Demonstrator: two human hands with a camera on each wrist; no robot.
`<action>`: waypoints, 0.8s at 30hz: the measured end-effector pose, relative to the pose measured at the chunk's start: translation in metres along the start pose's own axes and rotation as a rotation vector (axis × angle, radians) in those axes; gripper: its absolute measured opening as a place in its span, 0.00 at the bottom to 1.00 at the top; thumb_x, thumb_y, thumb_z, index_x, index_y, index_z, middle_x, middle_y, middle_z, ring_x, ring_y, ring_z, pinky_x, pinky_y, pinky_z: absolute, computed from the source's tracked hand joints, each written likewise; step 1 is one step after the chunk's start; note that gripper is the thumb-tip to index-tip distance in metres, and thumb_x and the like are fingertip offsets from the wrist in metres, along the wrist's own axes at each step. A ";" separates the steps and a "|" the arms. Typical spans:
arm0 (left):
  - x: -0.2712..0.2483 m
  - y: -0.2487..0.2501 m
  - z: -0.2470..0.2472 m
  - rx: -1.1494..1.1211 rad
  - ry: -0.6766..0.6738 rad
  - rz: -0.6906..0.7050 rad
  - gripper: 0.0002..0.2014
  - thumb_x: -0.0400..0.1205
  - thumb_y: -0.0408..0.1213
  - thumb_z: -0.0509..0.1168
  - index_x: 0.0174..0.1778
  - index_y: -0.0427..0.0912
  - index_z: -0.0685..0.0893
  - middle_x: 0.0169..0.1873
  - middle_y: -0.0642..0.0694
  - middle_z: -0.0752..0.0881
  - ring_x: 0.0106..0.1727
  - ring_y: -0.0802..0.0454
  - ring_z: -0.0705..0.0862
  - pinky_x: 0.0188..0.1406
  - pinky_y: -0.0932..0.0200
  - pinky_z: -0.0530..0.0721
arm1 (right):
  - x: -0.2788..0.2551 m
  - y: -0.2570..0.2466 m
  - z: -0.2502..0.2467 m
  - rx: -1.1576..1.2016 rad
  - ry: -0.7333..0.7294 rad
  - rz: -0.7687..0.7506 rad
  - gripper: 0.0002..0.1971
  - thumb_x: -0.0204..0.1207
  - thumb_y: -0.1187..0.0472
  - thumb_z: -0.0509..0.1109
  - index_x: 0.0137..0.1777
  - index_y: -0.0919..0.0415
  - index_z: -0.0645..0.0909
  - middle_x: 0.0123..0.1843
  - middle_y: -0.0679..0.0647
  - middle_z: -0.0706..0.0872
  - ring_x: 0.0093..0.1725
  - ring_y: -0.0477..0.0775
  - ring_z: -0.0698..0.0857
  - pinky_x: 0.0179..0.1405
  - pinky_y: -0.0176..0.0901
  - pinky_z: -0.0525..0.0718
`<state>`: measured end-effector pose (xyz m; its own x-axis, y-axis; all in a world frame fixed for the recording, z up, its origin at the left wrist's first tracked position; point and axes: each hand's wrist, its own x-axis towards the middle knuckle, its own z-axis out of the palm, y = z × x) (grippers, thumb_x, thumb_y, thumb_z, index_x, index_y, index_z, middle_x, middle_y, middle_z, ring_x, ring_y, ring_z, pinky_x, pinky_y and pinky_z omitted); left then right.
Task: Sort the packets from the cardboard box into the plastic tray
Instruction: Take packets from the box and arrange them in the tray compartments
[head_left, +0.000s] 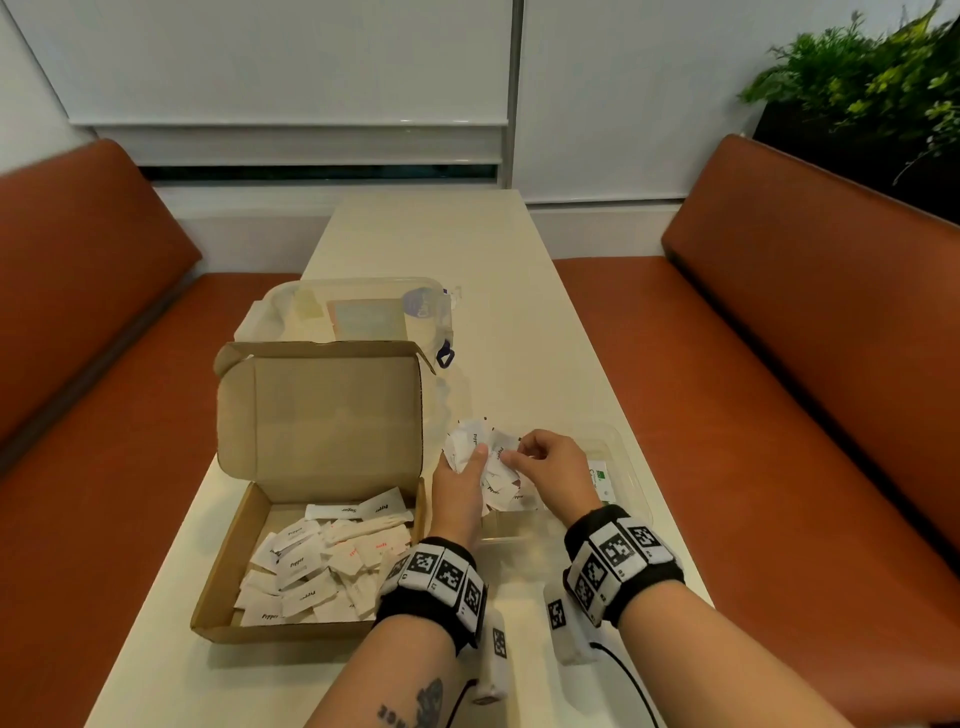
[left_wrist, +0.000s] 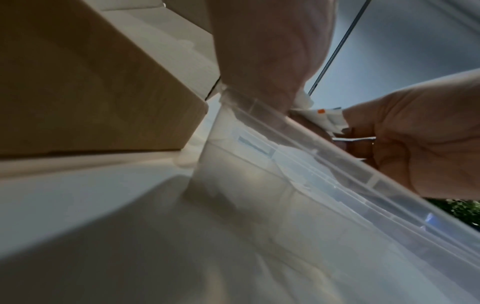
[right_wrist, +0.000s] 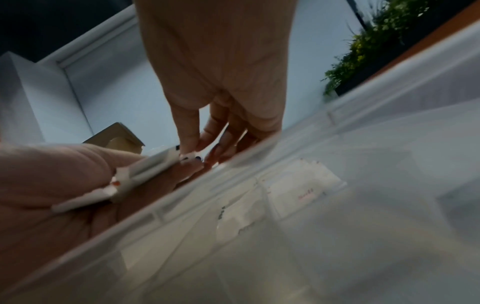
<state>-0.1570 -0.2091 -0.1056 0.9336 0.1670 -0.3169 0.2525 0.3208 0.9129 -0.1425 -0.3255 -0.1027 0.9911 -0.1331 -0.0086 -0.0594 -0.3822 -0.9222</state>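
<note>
Sorting a handful of packets over the tray

The left hand (head_left: 460, 486) grips a fanned bunch of packets (head_left: 475, 447) above the plastic tray (head_left: 626, 457); the right hand (head_left: 550, 462), just beside it, pinches one by its edge. They look light, thin and floppy, best taken at a corner. More packets lie in the cardboard box (head_left: 228, 551), left of both hands.

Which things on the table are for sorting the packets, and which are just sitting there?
For the job:
cardboard box
loose packets in it
plastic tray
bunch of packets held by the left hand
right hand pinching one

Just sitting there:
clear lid
plant
orange benches
</note>
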 end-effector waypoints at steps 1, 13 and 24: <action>0.000 -0.001 0.000 0.025 0.009 0.022 0.15 0.84 0.34 0.63 0.67 0.37 0.79 0.57 0.35 0.86 0.57 0.37 0.86 0.58 0.41 0.85 | 0.001 -0.001 -0.001 0.013 0.012 0.003 0.13 0.71 0.62 0.76 0.30 0.55 0.75 0.27 0.46 0.77 0.29 0.45 0.74 0.31 0.30 0.74; 0.009 -0.004 -0.004 0.144 0.203 0.147 0.15 0.84 0.47 0.62 0.65 0.49 0.79 0.53 0.44 0.88 0.49 0.47 0.88 0.52 0.46 0.87 | 0.001 0.013 -0.011 -0.496 -0.130 -0.028 0.05 0.74 0.61 0.73 0.48 0.58 0.87 0.41 0.50 0.87 0.43 0.49 0.83 0.42 0.35 0.75; 0.008 -0.004 0.000 0.124 0.217 0.146 0.14 0.85 0.42 0.61 0.66 0.45 0.77 0.55 0.41 0.87 0.54 0.42 0.87 0.57 0.43 0.85 | 0.003 0.016 -0.007 -0.853 -0.257 -0.218 0.09 0.77 0.53 0.70 0.53 0.51 0.89 0.50 0.51 0.85 0.56 0.52 0.73 0.48 0.36 0.67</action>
<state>-0.1506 -0.2086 -0.1119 0.8894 0.4034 -0.2149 0.1608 0.1639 0.9733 -0.1415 -0.3386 -0.1151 0.9807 0.1896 -0.0482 0.1651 -0.9343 -0.3159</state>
